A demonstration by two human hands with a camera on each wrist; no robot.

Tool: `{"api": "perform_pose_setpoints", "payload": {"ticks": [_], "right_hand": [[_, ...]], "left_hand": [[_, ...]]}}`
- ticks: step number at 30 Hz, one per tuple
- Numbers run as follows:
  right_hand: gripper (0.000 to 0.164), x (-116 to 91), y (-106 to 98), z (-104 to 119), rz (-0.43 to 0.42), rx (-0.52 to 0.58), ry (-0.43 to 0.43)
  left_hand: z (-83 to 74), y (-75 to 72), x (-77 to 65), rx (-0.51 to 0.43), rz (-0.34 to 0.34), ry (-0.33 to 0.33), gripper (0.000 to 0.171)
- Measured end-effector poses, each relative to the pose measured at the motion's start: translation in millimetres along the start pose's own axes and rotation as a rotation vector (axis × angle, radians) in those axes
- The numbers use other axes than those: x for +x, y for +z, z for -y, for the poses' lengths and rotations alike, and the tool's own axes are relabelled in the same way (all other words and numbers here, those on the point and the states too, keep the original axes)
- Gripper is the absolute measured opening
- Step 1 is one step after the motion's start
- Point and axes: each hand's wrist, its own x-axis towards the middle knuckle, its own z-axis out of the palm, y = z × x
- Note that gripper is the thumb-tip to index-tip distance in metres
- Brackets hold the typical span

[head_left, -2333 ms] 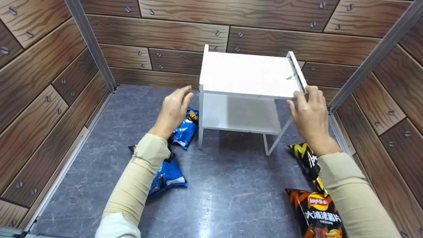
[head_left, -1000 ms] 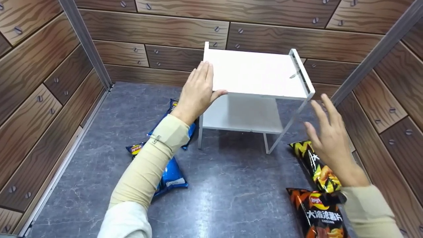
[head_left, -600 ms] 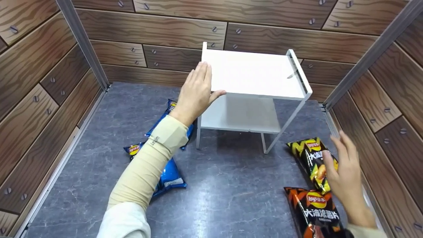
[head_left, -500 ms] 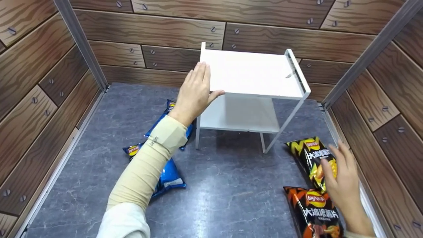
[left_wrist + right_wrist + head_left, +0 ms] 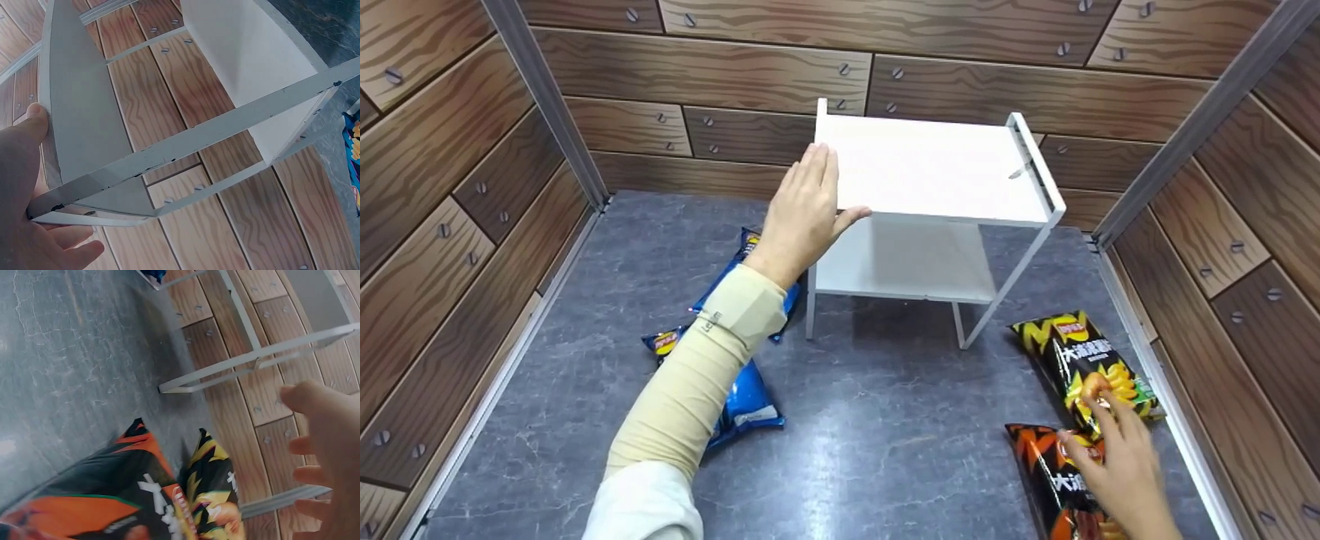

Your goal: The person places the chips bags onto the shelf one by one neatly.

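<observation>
A white two-tier side table [image 5: 937, 169] stands toward the back, its top framed by raised side rails. My left hand [image 5: 802, 214] rests on its left rail, fingers straight and together, thumb along the front edge. In the left wrist view, the thumb of the left hand [image 5: 19, 169] touches the board's edge, with fingertips beyond the rail. My right hand [image 5: 1125, 469] holds nothing; its fingers are spread over an orange-and-black potato chip bag [image 5: 1035, 472], partly covering it. Beyond lies a yellow-and-black chip bag [image 5: 1084, 349]. Whether fingertips touch either bag, I cannot tell.
Two blue chip bags lie left of the table, partly hidden by my left arm: a nearer blue bag [image 5: 750, 401] and a farther blue bag [image 5: 793, 300]. Wood-patterned walls [image 5: 720, 75] with metal corner posts enclose the grey marbled floor [image 5: 870, 420].
My left hand has come onto the table's left rail and stays there. My right hand has left the table's right front corner and moved down toward me, over the chip bags.
</observation>
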Motion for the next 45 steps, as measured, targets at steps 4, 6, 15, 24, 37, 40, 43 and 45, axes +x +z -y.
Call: {"api": "perform_pose_setpoints", "payload": {"ticks": [4, 6, 15, 24, 37, 40, 43, 45], "right_hand": [[0.066, -15, 9, -11, 0.050, -0.035, 0.042], [0.069, -23, 14, -16, 0.096, -0.064, 0.073], [0.099, -43, 37, -32, 0.366, -0.205, 0.260], [0.104, -42, 39, -35, 0.423, -0.200, 0.298], [0.065, -36, 31, -28, 0.248, -0.097, 0.155], [0.062, -33, 30, -22, 0.266, -0.100, 0.166], [0.058, -31, 31, -18, 0.225, -0.073, 0.139], [0.055, -30, 32, -16, 0.143, -0.034, 0.093]], "left_hand": [[-0.6, 0.2, 1.3, 0.000, -0.014, 0.004, 0.086], [-0.4, 0.0, 1.4, -0.003, -0.016, 0.003, 0.086], [1.0, 1.3, -0.3, -0.017, -0.014, 0.009, 0.086], [2.1, 0.6, -0.6, -0.025, 0.003, -0.002, 0.086], [1.0, 2.1, -0.7, -0.050, -0.029, 0.006, 0.086], [0.9, 1.7, -0.7, -0.052, -0.025, 0.002, 0.086], [0.8, 1.8, -0.9, -0.059, -0.024, -0.001, 0.086], [1.0, 1.9, -0.9, -0.062, -0.021, -0.003, 0.086]]}}
